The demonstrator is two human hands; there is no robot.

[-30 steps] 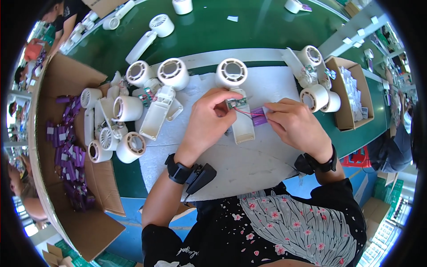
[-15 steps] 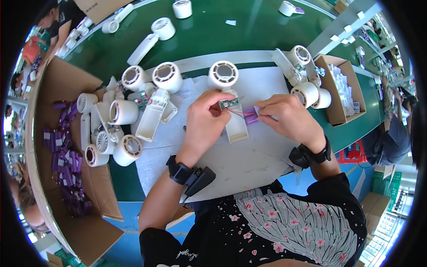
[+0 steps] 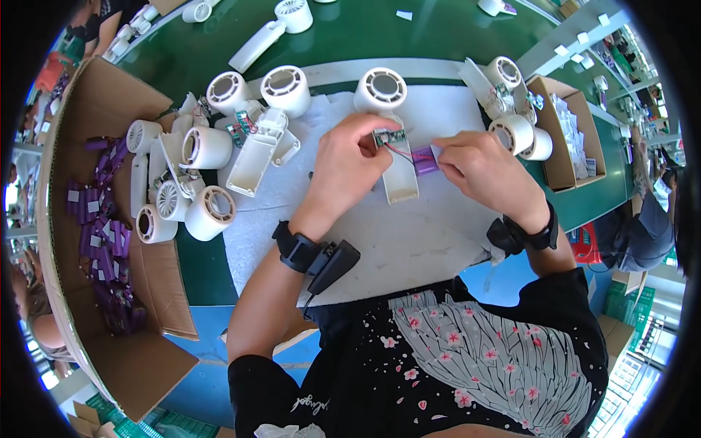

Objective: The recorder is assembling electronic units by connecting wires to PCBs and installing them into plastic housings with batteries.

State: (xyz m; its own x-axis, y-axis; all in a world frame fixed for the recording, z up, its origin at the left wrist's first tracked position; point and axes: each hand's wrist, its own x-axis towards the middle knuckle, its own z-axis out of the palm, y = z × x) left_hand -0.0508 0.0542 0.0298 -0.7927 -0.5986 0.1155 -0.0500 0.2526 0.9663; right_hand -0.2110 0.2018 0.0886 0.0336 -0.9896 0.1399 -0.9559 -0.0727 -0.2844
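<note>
A white handheld fan lies in the middle of the work mat, its handle casing open and pointing toward me. My left hand pinches a small green circuit board over the top of that handle. Thin red wires run from the board to a purple battery just right of the casing. At the battery's right end, the closed fingers of my right hand grip a small white piece against it. The fingertips partly hide this piece.
Several partly assembled fans cluster at left, beside a big cardboard box of purple batteries. More fans and a small carton of white pieces stand at right. A padded white mat covers the green bench. Other people work at the edges.
The whole scene has shifted upward in view, apparently from head movement. My left hand keeps its pinch on the circuit board. My right fingertips sit slightly farther right along the battery.
</note>
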